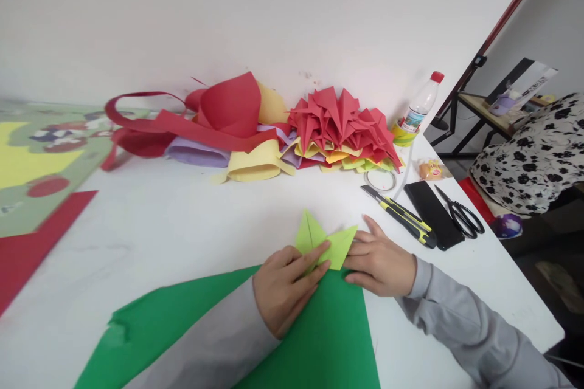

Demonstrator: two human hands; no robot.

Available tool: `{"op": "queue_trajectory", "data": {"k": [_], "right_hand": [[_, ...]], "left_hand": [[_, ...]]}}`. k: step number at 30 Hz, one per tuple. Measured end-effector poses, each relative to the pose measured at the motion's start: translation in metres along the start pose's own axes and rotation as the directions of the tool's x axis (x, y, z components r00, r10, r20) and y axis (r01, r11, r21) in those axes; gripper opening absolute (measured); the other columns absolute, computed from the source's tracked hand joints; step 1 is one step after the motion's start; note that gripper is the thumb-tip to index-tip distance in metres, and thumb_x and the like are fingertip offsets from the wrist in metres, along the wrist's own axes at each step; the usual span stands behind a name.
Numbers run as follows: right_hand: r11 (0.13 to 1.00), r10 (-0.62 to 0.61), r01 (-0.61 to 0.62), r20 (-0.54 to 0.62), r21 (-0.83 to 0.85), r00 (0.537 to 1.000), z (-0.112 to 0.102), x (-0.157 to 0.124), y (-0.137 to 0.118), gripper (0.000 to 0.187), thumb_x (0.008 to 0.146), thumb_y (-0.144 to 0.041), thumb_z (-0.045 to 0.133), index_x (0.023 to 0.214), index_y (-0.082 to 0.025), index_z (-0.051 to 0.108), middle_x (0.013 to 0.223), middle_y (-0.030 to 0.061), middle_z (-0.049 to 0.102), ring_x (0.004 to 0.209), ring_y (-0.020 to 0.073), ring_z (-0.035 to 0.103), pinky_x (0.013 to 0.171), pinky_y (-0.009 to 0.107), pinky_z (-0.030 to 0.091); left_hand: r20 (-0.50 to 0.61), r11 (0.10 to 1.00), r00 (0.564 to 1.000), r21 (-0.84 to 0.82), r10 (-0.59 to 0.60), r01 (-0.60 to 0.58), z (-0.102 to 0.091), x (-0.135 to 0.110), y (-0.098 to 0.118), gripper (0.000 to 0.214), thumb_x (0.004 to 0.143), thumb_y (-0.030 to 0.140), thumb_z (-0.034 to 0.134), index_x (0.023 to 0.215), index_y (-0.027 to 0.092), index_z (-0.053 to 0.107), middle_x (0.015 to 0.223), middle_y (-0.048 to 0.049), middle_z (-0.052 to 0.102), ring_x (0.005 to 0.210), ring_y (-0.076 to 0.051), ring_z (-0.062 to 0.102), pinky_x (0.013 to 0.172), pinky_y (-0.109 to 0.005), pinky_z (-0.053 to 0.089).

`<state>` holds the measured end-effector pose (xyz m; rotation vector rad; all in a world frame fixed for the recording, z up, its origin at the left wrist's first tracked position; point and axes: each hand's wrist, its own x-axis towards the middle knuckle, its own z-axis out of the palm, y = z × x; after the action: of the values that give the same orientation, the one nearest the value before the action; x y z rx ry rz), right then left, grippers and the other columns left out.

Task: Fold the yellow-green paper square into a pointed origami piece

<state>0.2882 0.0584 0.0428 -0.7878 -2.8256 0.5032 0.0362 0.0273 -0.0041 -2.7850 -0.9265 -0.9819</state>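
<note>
A small light-green folded paper piece (pixel 338 244) with pointed flaps lies on the white table (pixel 182 237). My left hand (pixel 285 285) pinches it from the left, fingers pressed on its middle flap. My right hand (pixel 381 262) grips its right side with curled fingers. Both hands rest over a large dark-green paper sheet (pixel 319 340) at the table's near edge. Grey sleeves cover both of my forearms.
A heap of folded red, yellow and purple paper shapes (pixel 337 127) lies along the wall. To the right are a yellow-black utility knife (pixel 401 216), a black case (pixel 433 213), scissors (pixel 463 216), a tape ring (pixel 381 179) and a plastic bottle (pixel 422 103). Red paper (pixel 27 243) lies at the left.
</note>
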Motion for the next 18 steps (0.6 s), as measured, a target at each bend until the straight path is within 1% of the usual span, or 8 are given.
{"op": "queue_trajectory", "data": {"k": [5,9,12,15,18], "right_hand": [[0.999,0.014,-0.015,0.006,0.047,1.000,0.0024,-0.0025,0.0022,0.027,0.098,-0.026,0.050,0.122,-0.026,0.063,0.125,0.0057,0.067,0.132,0.0229,0.044,0.116,0.058,-0.008],[0.998,0.030,-0.029,-0.003,0.060,1.000,0.0034,-0.0023,0.0012,0.025,0.097,-0.026,0.050,0.117,-0.027,0.065,0.119,0.0032,0.070,0.124,0.0238,0.049,0.116,0.061,-0.006],[0.998,0.036,-0.036,0.001,0.057,0.999,0.0026,-0.0015,-0.0001,0.024,0.096,-0.025,0.051,0.115,-0.027,0.066,0.116,0.0032,0.071,0.120,0.0238,0.052,0.116,0.061,-0.006],[0.998,0.041,-0.041,0.016,0.048,0.999,0.0011,-0.0011,-0.0004,0.024,0.096,-0.024,0.052,0.115,-0.025,0.066,0.120,0.0043,0.070,0.126,0.0239,0.049,0.116,0.060,-0.007],[0.996,0.049,-0.052,0.045,0.074,0.998,-0.0005,-0.0010,0.0007,0.024,0.097,-0.024,0.050,0.116,-0.024,0.065,0.123,0.0048,0.069,0.133,0.0233,0.043,0.116,0.058,-0.008]], "left_hand": [[0.000,1.000,1.000,0.006,0.015,-0.015,-0.0015,0.0014,0.0004,0.028,0.097,0.012,0.041,0.111,0.014,0.065,0.130,-0.0126,0.065,0.078,-0.020,0.053,0.068,-0.037,0.051],[0.012,1.000,1.000,0.031,0.001,-0.002,-0.0040,0.0040,0.0037,0.030,0.099,0.014,0.040,0.123,0.012,0.058,0.129,-0.0116,0.066,0.078,-0.020,0.052,0.069,-0.036,0.050],[0.026,0.996,0.999,0.087,-0.020,0.017,-0.0055,0.0051,0.0062,0.030,0.099,0.013,0.040,0.122,0.012,0.059,0.127,-0.0102,0.068,0.079,-0.020,0.053,0.068,-0.036,0.047],[0.015,0.993,1.000,0.121,-0.013,0.011,-0.0061,0.0050,0.0063,0.029,0.096,0.010,0.042,0.117,0.015,0.062,0.127,-0.0064,0.068,0.092,-0.023,0.057,0.072,-0.038,0.045],[0.019,0.994,1.000,0.107,0.009,-0.011,-0.0053,0.0038,0.0037,0.030,0.097,0.011,0.041,0.117,0.016,0.062,0.129,-0.0045,0.067,0.107,-0.026,0.055,0.081,-0.039,0.045]]}}
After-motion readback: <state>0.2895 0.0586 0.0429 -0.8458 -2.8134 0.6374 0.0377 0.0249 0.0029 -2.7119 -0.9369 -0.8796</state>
